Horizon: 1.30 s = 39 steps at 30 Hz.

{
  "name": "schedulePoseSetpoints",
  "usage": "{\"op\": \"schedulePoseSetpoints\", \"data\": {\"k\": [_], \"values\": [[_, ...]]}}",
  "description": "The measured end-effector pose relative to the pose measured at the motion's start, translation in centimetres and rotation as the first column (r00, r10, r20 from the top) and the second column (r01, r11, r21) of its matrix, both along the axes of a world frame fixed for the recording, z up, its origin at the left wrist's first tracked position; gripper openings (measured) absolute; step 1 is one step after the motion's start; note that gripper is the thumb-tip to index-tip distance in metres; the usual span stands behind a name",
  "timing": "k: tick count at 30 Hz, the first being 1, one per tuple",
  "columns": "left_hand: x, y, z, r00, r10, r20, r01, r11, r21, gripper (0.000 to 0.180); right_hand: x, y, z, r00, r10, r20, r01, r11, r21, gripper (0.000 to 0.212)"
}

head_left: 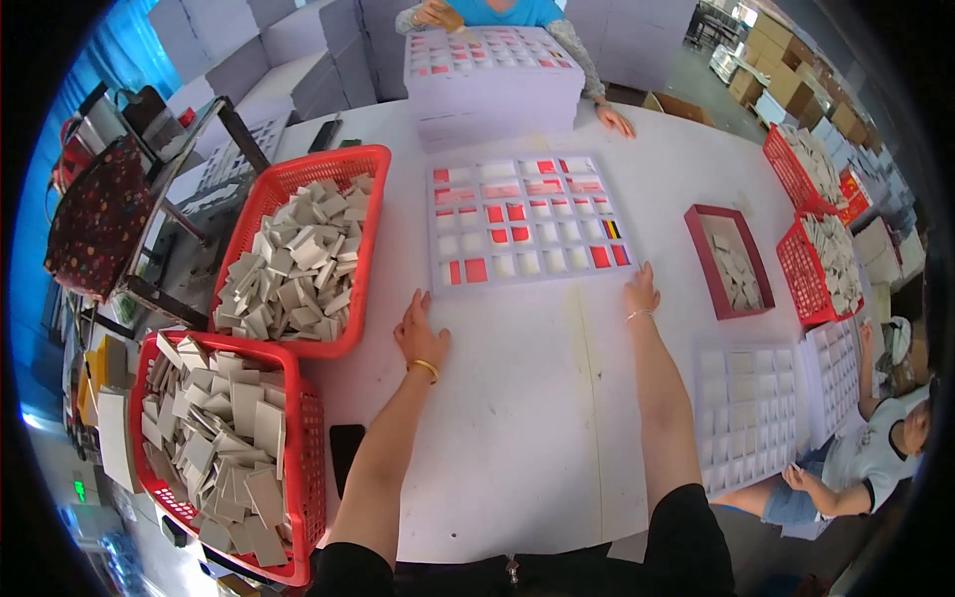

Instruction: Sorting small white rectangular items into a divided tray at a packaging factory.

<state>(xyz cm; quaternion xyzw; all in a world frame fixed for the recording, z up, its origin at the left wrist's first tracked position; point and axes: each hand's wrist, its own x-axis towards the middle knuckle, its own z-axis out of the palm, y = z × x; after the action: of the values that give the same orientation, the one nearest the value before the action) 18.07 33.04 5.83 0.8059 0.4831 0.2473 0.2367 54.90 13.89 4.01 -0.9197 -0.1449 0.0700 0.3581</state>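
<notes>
A white foam tray [460,244] with rows of square compartments lies flat on the white table in front of me. Some of its compartments show red or pink pieces, and one at the right edge has dark and yellow stripes. My left hand [422,336], with a yellow bangle at the wrist, rests just below the tray's near left corner, fingers apart and holding nothing. At the near right corner is my right hand [642,293], a thin bracelet on its wrist. Its fingers are extended beside the tray's edge; whether they touch it I cannot tell.
Two red baskets [370,214] of grey-beige flat pieces stand at left, beside a black phone [345,453]. At right are a dark red box [704,269] of similar pieces and more compartment trays [711,418]. Across the table, a person works at stacked trays [492,104]; another sits at right.
</notes>
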Motion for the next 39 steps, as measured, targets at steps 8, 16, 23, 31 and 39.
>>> {"op": "schedulePoseSetpoints", "data": {"k": [8,16,23,31,39], "values": [[-0.7,1.1,-2.2,0.992,0.019,0.125,-0.013,0.999,-0.051,0.064,-1.8,-6.4,-4.9,0.959,0.181,-0.22,-0.025,0.823,0.568,0.061],[-12.0,-13.2,-3.0,0.886,0.018,0.464,0.124,0.954,-0.274,0.056,-13.8,-22.9,1.0,0.953,0.088,-0.289,0.032,0.922,0.386,0.047],[-26.9,-31.0,2.2,0.89,0.231,0.392,0.003,0.858,-0.514,0.052,-20.8,-35.9,-2.0,0.892,0.221,-0.395,-0.001,0.874,0.486,0.037],[-32.3,-31.5,-0.6,0.883,0.148,0.447,0.02,0.937,-0.35,0.047,-24.6,-37.7,0.5,0.911,0.281,-0.303,-0.214,0.948,0.237,0.036],[-34.6,-27.2,14.8,0.948,-0.295,0.12,0.228,0.891,0.393,0.019,-25.6,-24.7,11.6,0.741,0.49,0.459,-0.51,0.856,-0.089,0.038]]}}
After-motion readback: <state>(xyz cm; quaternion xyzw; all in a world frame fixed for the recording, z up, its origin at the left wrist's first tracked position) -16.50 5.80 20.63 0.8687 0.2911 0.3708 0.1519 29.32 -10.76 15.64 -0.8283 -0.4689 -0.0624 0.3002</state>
